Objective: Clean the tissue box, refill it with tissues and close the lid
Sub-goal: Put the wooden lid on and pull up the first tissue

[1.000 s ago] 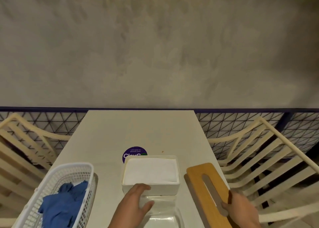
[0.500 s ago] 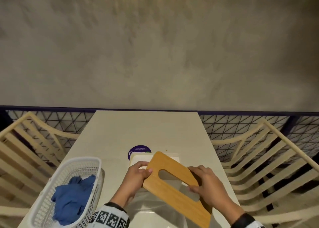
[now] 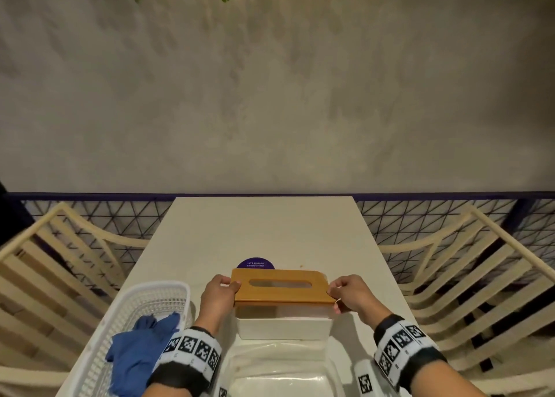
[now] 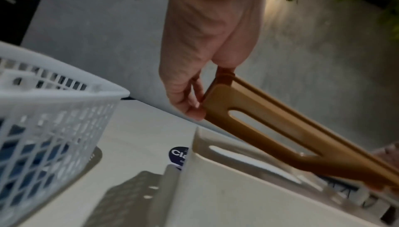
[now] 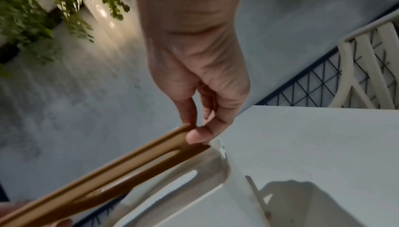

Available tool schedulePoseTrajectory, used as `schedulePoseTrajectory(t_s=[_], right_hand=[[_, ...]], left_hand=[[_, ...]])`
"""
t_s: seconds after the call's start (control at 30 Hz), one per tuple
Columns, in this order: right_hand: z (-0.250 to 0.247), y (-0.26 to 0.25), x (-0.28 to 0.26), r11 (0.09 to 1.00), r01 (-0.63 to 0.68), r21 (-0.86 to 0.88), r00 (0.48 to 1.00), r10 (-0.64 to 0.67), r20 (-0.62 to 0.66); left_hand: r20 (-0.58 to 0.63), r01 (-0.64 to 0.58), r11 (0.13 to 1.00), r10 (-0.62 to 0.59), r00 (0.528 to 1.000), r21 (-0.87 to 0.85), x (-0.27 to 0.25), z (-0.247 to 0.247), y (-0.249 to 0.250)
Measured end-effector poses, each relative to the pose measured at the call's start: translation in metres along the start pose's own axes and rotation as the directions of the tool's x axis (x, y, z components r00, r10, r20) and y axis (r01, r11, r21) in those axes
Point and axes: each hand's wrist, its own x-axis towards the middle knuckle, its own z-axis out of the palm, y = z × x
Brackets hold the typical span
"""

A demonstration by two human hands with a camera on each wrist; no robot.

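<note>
A white tissue box (image 3: 282, 327) stands on the pale table (image 3: 264, 231), filled with white tissues whose edge shows under the lid. A wooden lid (image 3: 282, 287) with an oval slot hovers level just above the box, a gap below it. My left hand (image 3: 220, 294) pinches the lid's left end (image 4: 215, 97) between thumb and fingers. My right hand (image 3: 345, 296) pinches the lid's right end (image 5: 190, 138). In the wrist views the lid sits clear of the box rim (image 4: 200, 145) (image 5: 220, 147).
A white plastic basket (image 3: 144, 303) holding a blue cloth (image 3: 141, 348) stands at the left. Clear plastic wrapping (image 3: 285, 372) lies in front of the box. A purple round sticker (image 3: 255, 264) is behind it. Cream slatted chairs (image 3: 468, 279) flank the table.
The right hand lifted the lid from the table's right side; the left hand left the box and took the lid's other end. The lid turned from tilted to level above the box.
</note>
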Motion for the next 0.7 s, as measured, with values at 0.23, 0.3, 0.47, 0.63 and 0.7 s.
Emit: schedulePoseTrajectory(t_s=[0.23,0.3,0.47,0.63,0.7], right_hand=[[0.013,0.014,0.014,0.969,-0.024,-0.245,0.994,-0.002,-0.106],[0.016,0.021,0.012,0.956,-0.009,-0.294,0.996,-0.017,-0.086],[0.019,0.025,0.009,0.949,0.037,-0.314,0.996,-0.061,-0.069],[0.020,0.025,0.007,0.954,0.064,-0.292,0.993,-0.090,-0.075],[0.020,0.025,0.006,0.961,0.070,-0.267,0.992,-0.095,-0.084]], left_hand=[[0.137,-0.065,0.951,0.024,0.990,0.303,0.012,0.008,-0.005],[0.148,-0.082,0.956,0.042,0.988,0.280,0.010,0.008,-0.011],[0.132,-0.074,0.980,0.050,0.990,0.186,0.011,0.007,-0.018],[0.075,-0.073,0.991,0.065,0.995,0.110,0.010,0.010,-0.019],[0.063,-0.072,0.993,0.066,0.996,0.094,0.009,0.011,-0.018]])
